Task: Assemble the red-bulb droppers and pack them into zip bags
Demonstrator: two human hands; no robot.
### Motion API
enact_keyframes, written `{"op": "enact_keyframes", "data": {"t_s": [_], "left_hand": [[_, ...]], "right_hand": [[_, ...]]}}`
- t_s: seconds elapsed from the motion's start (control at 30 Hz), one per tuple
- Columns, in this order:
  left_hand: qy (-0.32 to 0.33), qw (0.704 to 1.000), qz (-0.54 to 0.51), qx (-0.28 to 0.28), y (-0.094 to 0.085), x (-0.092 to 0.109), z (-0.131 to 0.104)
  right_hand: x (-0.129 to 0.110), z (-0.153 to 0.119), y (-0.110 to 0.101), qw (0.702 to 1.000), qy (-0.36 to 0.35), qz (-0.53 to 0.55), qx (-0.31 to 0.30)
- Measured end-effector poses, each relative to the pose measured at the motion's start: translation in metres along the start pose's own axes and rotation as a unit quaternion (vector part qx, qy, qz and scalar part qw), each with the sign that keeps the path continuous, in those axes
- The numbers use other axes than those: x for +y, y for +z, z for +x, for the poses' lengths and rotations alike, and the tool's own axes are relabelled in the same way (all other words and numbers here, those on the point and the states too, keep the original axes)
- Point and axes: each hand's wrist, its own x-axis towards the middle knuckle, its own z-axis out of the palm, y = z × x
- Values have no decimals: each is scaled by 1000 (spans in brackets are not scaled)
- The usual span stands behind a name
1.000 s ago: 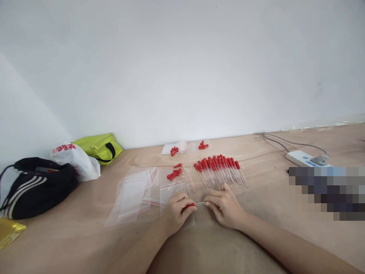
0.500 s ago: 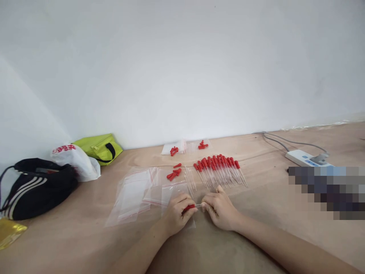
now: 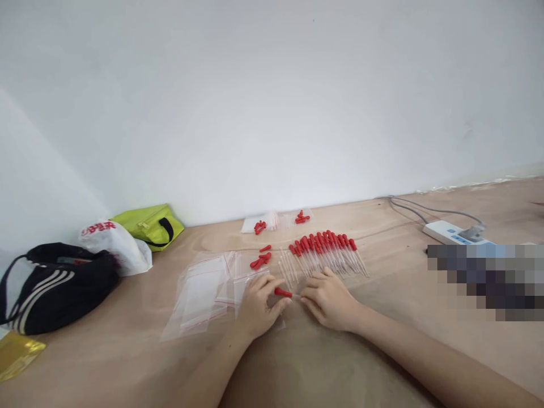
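Note:
A dropper with a red rubber bulb [image 3: 283,292] and a clear tube is held level between my hands. My right hand [image 3: 329,299] pinches the tube, most of which its fingers hide. Fingers and thumb of my left hand [image 3: 259,306] are spread around the bulb, with a gap between them and it. Behind my right hand lies a row of assembled droppers [image 3: 325,243], red ends toward the wall. Several bare tubes [image 3: 288,265] and loose red bulbs [image 3: 260,261] lie beyond my left hand.
Clear zip bags [image 3: 204,286] overlap on the left. More red bulbs [image 3: 260,227] rest on bags near the wall. Farther left are a black bag [image 3: 63,289], a white plastic bag [image 3: 121,249] and a green bag [image 3: 148,224]. A power strip [image 3: 450,233] with its cable lies right.
My left hand has loosened from the red bulb, fingers and thumb spreading apart. The dropper stays in my right hand, a little farther from me.

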Motion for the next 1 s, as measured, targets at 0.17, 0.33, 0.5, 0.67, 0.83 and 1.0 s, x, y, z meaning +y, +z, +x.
{"op": "enact_keyframes", "data": {"t_s": [0.17,0.33,0.5,0.67,0.83,1.0], "left_hand": [[-91,992,57,72,-7,-21,7],[-132,984,104,53,-3,-37,4],[-159,980,111,51,-1,-47,3],[-170,978,116,41,-3,-53,9],[-177,975,126,40,1,-55,12],[-185,974,123,47,3,-54,12]], "right_hand": [[10,20,6,977,195,18,80],[9,52,21,950,296,-13,100],[7,69,31,944,323,-42,59],[7,68,35,952,296,-45,61],[3,67,34,954,294,-43,50],[0,71,35,951,301,-74,8]]}}
